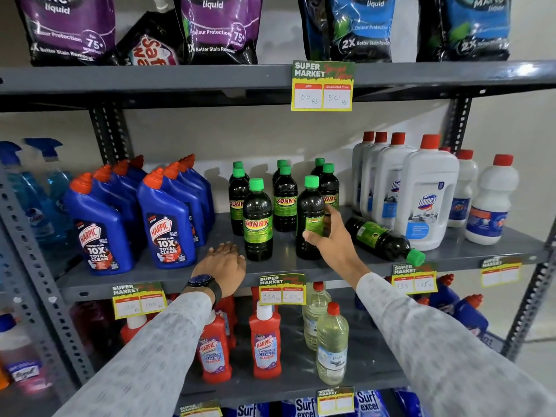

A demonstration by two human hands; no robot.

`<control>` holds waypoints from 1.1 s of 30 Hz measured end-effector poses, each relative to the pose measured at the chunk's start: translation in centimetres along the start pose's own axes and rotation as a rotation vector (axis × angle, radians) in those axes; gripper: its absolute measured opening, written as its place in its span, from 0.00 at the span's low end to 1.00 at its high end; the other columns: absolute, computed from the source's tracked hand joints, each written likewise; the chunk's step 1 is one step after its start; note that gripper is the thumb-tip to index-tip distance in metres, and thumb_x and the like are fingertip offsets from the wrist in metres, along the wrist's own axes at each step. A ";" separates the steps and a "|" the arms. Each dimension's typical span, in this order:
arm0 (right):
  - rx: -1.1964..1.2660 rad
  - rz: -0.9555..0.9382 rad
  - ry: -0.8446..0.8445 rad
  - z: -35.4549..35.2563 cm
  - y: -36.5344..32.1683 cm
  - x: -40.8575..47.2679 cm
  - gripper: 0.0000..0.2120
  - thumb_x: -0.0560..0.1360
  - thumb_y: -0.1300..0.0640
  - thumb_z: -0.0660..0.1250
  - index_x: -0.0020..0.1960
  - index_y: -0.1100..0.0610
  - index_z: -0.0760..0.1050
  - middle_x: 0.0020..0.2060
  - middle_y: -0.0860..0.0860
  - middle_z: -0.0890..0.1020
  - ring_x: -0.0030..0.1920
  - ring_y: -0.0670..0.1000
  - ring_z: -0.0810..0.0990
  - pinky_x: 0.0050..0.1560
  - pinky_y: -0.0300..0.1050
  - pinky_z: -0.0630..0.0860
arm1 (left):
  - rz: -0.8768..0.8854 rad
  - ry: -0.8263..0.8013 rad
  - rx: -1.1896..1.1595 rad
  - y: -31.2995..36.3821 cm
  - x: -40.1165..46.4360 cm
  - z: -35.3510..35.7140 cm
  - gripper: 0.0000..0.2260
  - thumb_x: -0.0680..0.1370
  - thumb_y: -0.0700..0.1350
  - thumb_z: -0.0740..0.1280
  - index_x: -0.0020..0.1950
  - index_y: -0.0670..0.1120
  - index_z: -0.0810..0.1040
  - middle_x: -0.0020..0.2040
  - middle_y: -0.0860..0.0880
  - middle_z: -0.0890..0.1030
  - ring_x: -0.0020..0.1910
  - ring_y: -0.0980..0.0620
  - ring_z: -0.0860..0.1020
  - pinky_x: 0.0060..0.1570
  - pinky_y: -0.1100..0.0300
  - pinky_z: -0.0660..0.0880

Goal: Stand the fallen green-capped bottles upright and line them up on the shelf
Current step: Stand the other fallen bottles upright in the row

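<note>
The right hand grips 1 upright bottle. At its 3 o'clock, another bottle lies fallen. The left hand rests flat, fingers loose, on the shelf.

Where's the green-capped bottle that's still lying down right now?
In the head view, the fallen bottle lies on the middle shelf, right of the right hand, in front of the big white Domex jug, cap toward the shelf's front edge.

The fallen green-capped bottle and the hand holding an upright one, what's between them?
Only bare grey shelf separates the fallen bottle from the right hand, per the head view.
</note>
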State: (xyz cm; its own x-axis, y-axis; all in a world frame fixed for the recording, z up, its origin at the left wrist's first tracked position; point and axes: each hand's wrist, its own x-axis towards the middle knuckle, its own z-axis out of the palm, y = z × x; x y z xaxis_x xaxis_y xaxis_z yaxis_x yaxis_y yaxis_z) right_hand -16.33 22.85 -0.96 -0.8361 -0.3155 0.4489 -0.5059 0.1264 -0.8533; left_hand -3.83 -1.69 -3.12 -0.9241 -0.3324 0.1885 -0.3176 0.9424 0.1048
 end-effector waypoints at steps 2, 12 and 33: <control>0.018 0.037 -0.058 -0.4 0.4 0.2 0.34 0.75 0.60 0.76 0.77 0.49 0.66 0.59 0.43 0.83 0.58 0.38 0.81 0.64 0.43 0.76 | 0.001 -0.003 0.004 0.0 0.0 0.0 0.27 0.83 0.52 0.47 0.80 0.42 0.57 0.82 0.44 0.57 0.81 0.47 0.55 0.79 0.50 0.50; -0.092 -0.033 0.069 0.7 0.0 -0.4 0.36 0.66 0.53 0.84 0.66 0.48 0.66 0.51 0.40 0.78 0.49 0.36 0.79 0.43 0.27 0.72 | 0.000 0.003 0.009 -0.2 0.2 0.2 0.27 0.83 0.53 0.46 0.80 0.42 0.57 0.81 0.44 0.57 0.81 0.48 0.55 0.79 0.50 0.50; -0.093 0.008 -0.071 -0.2 0.8 0.2 0.35 0.74 0.59 0.78 0.76 0.53 0.66 0.58 0.42 0.81 0.55 0.36 0.78 0.63 0.41 0.76 | -0.002 0.010 0.021 -0.2 0.4 0.4 0.28 0.83 0.54 0.46 0.80 0.43 0.57 0.82 0.45 0.57 0.81 0.48 0.55 0.79 0.50 0.50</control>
State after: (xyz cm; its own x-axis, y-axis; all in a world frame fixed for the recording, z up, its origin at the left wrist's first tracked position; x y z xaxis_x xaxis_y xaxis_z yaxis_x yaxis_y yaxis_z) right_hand -16.95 23.04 -1.55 -0.8246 -0.3799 0.4192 -0.5195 0.2153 -0.8269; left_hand -4.24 -2.02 -3.50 -0.9215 -0.3343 0.1978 -0.3237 0.9424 0.0845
